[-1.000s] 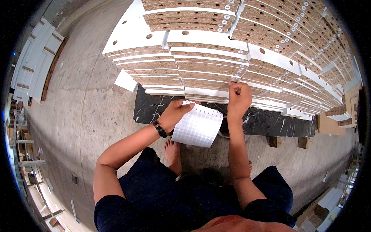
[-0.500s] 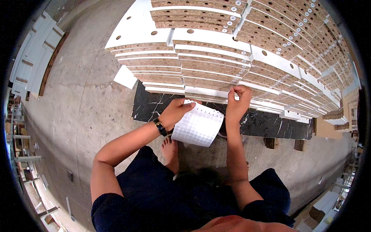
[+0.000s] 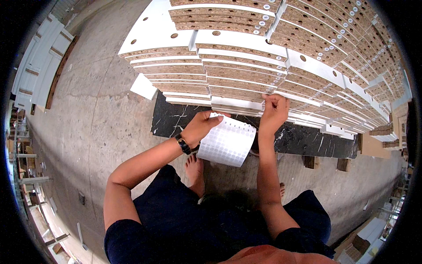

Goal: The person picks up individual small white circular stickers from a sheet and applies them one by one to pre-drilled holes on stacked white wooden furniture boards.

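My left hand (image 3: 198, 128) grips a curved white sheet of round stickers (image 3: 228, 140) by its upper left corner, thumb on top. Rows of pale dots cover the sheet, and some spots along its upper edge look darker. To the right, my right hand (image 3: 275, 109) has its thumb and fingertips pinched together against the chipboard edges of a stack of white panels (image 3: 241, 90). What sits between those fingertips is too small to make out. Small round labels (image 3: 276, 80) run up the panel edges above that hand.
Beneath the stack lies a black marbled board (image 3: 307, 141) on wooden blocks (image 3: 310, 162). A white piece (image 3: 143, 87) juts out at the stack's left corner. More white panels (image 3: 41, 61) lie at the far left, and cardboard (image 3: 372, 146) stands at the right.
My right hand's fingertips have shifted slightly up along the panel edges, with the hand turned a little. The left hand and sticker sheet have stayed nearly in place.
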Available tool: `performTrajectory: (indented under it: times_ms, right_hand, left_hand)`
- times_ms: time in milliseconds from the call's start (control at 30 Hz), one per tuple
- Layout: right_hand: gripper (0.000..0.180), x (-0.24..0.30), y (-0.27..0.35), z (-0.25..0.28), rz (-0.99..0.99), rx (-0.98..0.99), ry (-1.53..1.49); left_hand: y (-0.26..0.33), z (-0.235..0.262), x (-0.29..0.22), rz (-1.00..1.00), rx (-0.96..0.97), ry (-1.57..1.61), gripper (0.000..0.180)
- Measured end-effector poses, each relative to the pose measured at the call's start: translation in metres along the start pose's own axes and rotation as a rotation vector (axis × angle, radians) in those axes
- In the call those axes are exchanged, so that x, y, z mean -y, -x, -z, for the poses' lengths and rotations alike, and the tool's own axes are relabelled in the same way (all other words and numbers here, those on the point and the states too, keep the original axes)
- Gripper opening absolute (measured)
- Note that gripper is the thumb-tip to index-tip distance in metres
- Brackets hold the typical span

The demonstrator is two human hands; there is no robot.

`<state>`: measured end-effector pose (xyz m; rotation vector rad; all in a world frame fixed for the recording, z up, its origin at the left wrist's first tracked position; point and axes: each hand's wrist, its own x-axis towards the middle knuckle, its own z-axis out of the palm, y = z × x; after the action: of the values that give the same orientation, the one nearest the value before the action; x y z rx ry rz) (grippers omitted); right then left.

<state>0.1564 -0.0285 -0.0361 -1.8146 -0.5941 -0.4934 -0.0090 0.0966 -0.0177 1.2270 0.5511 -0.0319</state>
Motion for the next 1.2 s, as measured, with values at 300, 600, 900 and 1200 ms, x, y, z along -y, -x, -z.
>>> performTrajectory:
  times_ms: [300, 600, 900, 1200]
  right_hand:
    - [0.012, -0.009, 0.016, -0.004, 0.003, 0.022, -0.158]
    - [0.017, -0.005, 0.018, -0.010, -0.089, 0.010, -0.207]
    - [0.017, -0.004, 0.020, -0.016, -0.091, -0.006, -0.220]
    - [0.013, -0.024, 0.019, -0.015, 0.065, -0.071, -0.066]
  left_hand:
    - [0.000, -0.002, -0.003, -0.009, 0.020, -0.028, 0.027]
    - [-0.003, 0.003, 0.004, 0.013, -0.002, 0.001, 0.025]
    - [-0.001, 0.006, 0.005, -0.007, -0.011, 0.038, 0.025]
    - [0.001, 0.006, 0.002, 0.009, 0.024, 0.025, 0.026]
